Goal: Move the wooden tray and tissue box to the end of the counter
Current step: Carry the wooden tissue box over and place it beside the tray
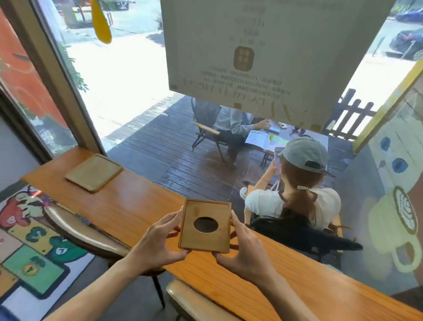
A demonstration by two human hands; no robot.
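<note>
The wooden tissue box (205, 239), with an oval hole in its top, is held over the middle of the long wooden counter (135, 208). My left hand (158, 240) grips its left side and my right hand (244, 249) grips its right side. Whether the box rests on the counter or is lifted a little, I cannot tell. The flat wooden tray (93, 172) lies on the counter near its far left end, by the window frame, well apart from both hands.
Two padded stools (86, 235) (199, 308) stand under the counter's near edge. A window runs behind the counter, with people seated on the deck outside. A colourful rug (19, 254) covers the floor at left. A painted wall closes the right side.
</note>
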